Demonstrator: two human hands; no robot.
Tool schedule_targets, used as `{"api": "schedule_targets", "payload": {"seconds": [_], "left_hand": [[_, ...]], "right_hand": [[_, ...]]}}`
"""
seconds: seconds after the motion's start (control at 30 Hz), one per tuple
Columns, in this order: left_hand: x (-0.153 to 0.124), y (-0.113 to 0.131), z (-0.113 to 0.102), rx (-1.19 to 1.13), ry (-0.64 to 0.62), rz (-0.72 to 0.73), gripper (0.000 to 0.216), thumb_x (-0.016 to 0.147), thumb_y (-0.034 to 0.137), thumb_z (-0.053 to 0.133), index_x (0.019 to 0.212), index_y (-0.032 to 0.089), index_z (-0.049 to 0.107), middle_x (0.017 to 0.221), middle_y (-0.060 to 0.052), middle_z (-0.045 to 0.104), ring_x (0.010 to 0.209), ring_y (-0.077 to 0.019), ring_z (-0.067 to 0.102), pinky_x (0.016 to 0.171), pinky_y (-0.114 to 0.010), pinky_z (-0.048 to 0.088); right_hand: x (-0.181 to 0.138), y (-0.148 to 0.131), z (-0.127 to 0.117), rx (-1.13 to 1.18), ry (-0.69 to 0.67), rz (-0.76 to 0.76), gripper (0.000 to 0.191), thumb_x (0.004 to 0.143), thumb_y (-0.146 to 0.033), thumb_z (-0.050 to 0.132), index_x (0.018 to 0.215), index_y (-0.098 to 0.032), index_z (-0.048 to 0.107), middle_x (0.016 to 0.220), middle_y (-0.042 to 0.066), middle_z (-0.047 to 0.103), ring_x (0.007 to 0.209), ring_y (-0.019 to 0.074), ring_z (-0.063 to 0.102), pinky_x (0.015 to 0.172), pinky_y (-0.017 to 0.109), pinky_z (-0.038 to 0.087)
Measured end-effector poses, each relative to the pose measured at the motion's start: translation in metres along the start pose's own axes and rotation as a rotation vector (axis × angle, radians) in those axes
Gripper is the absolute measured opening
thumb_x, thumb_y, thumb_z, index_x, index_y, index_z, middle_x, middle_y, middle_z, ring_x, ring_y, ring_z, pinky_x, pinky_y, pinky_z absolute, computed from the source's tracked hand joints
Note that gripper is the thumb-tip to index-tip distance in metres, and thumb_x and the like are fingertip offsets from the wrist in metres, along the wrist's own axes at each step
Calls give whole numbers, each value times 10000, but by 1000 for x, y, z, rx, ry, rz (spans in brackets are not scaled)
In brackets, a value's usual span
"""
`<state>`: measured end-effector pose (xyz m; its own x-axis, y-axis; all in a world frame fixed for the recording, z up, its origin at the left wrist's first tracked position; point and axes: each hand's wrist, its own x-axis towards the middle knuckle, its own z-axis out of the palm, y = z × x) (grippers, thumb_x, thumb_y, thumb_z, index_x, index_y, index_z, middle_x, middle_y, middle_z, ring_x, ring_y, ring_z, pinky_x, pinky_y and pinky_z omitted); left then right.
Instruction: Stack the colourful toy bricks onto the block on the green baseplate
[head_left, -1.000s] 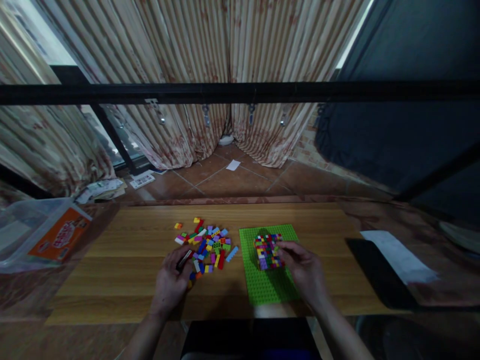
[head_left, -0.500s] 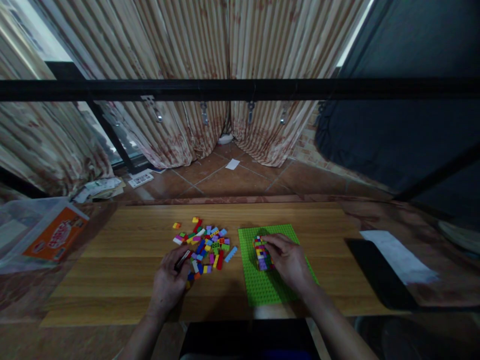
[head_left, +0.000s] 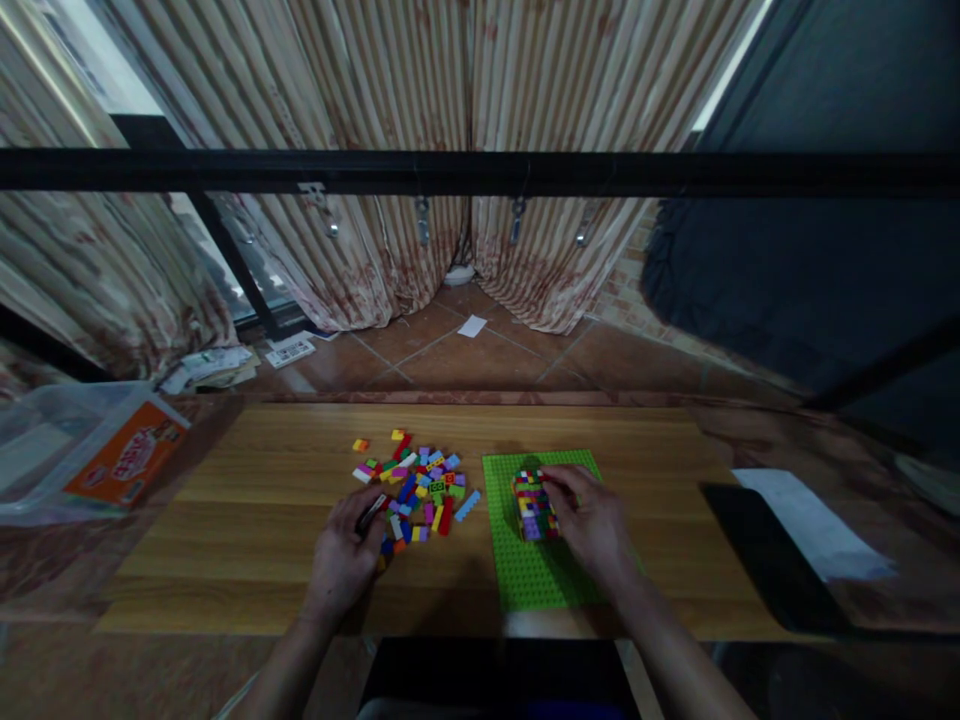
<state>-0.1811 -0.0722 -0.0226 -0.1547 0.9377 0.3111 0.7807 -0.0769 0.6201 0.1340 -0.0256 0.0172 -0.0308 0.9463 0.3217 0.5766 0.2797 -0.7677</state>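
My left hand (head_left: 349, 545) is closed at the near left side of a pile of loose toy bricks (head_left: 412, 493), gripping a small dark piece with a light edge (head_left: 371, 513). On a green studded baseplate (head_left: 517, 585) stands a blocky build of many-coloured bricks (head_left: 534, 505), with purple at its near end. The fingers of my right hand (head_left: 596, 520) are pinched together at the build's right side and cover part of it. Whatever those fingertips hold is hidden.
The wooden table (head_left: 247, 510) carries the pile and the baseplate. A clear plastic bin with an orange label (head_left: 124, 460) stands at the left. To the right lie a black flat object (head_left: 772, 555) and a white sheet (head_left: 814, 525). A black bar (head_left: 480, 172) crosses beyond the table.
My right hand has shifted a little to the right off the top of the build, so more of the build shows. My left hand keeps its grip on the dark piece. The view has shifted slightly.
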Motion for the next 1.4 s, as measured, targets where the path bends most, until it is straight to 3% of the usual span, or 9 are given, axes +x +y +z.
{"api": "schedule_targets", "payload": {"seconds": [0.33, 1.03, 1.23, 1.4], "left_hand": [[-1, 1, 0, 6, 17, 13, 292, 816, 285, 495, 1068, 201, 615, 1092, -66, 662, 1019, -220, 613, 918, -363, 482], [-4, 5, 1, -35, 6, -42, 284, 833, 264, 493, 1093, 219, 598, 1122, -59, 643, 1069, -215, 583, 946, -376, 467], [-5, 12, -1, -69, 15, -48, 281, 832, 234, 496, 1092, 224, 602, 1113, -56, 646, 1061, -213, 589, 943, -389, 474], [-5, 13, -1, -83, 29, -42, 273, 829, 216, 502, 1078, 230, 611, 1096, -50, 656, 1049, -205, 596, 932, -376, 481]], "right_hand": [[5, 7, 8, -189, 127, -55, 244, 835, -380, 577, 952, -207, 702, 1025, 95, 645, 997, 250, 543, 890, 432, 440], [9, 18, 6, -172, 2, -89, 316, 842, -482, 538, 892, -220, 707, 935, 78, 677, 912, 239, 559, 857, 424, 433], [-1, -14, 12, -257, 76, -251, 265, 897, -363, 480, 953, -219, 695, 994, 80, 666, 959, 242, 545, 886, 447, 424], [-24, -46, 50, -162, -126, -317, 230, 913, -261, 455, 988, -246, 671, 1007, 57, 656, 951, 212, 567, 859, 391, 456]]}}
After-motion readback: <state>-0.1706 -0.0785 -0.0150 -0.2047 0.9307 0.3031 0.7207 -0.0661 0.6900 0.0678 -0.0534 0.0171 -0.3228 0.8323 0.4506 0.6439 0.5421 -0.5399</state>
